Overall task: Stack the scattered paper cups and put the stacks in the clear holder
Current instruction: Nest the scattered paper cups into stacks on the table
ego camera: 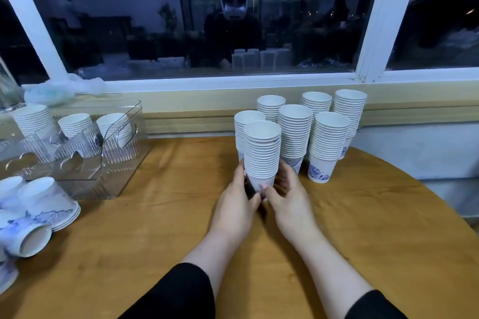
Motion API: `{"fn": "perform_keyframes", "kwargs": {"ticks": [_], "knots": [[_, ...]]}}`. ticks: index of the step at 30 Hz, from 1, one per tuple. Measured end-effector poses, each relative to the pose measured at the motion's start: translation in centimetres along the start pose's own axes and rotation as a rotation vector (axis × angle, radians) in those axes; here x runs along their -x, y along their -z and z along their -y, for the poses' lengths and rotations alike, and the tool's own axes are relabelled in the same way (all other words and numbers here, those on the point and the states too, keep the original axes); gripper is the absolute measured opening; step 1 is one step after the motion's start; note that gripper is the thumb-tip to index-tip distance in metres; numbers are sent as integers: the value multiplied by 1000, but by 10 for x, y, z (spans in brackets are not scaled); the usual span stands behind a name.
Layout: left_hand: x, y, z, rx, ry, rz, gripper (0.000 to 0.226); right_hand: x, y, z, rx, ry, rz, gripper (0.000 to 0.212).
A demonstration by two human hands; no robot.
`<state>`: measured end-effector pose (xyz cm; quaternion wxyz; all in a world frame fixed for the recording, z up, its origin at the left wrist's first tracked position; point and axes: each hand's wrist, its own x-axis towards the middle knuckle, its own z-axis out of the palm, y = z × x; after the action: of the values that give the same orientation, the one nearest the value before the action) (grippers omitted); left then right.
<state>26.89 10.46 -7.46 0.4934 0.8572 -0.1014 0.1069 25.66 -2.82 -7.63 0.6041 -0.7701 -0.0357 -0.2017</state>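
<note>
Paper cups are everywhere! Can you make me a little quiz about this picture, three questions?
1. True or false: both hands grip the bottom of one cup stack.
2. How many stacks stand in the clear holder? A) three B) none
3. Fill in: the loose cups lie at the table's ____ edge.

Key: 1 true, the left hand and right hand hold it. 2 A. 3 left.

Wooden surface (155, 228) with rounded right edge — cups and a holder on it.
Six upright stacks of paper cups (328, 146) cluster at the back centre; the clear holder (103, 163) sits back left — loose cups (46, 204) lie tipped and upturned along the left edge.
</note>
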Motion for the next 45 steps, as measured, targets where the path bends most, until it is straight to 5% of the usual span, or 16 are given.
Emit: {"fn": "perform_keyframes", "kwargs": {"ticks": [6, 9, 13, 18, 22, 27, 33, 39, 45], "knots": [[-4, -4, 12, 23, 6, 4, 84, -6, 3, -4, 44, 5, -80, 49], [14, 9, 10, 45, 43, -41, 73, 3, 4, 8, 75, 31, -225, 27], [55, 52, -1, 15, 67, -107, 53, 28, -12, 36, 85, 74, -83, 4], [92, 137, -10, -125, -14, -217, 40, 69, -77, 68, 53, 79, 280, 19], [118, 212, -17, -285, -63, -316, 32, 105, -142, 89, 52, 95, 439, 9], [156, 303, -26, -551, -44, -323, 28, 149, -205, 117, -54, 44, 610, 22], [225, 390, 2, -828, 70, -388, 23, 191, -255, 144, -95, 15, 628, 18], [286, 405, 39, -997, 39, -339, 51, 213, -288, 164, -163, -105, 574, 18], [297, 391, 56, -1039, -22, -312, 41, 214, -308, 184, -194, -210, 568, 47]]}}
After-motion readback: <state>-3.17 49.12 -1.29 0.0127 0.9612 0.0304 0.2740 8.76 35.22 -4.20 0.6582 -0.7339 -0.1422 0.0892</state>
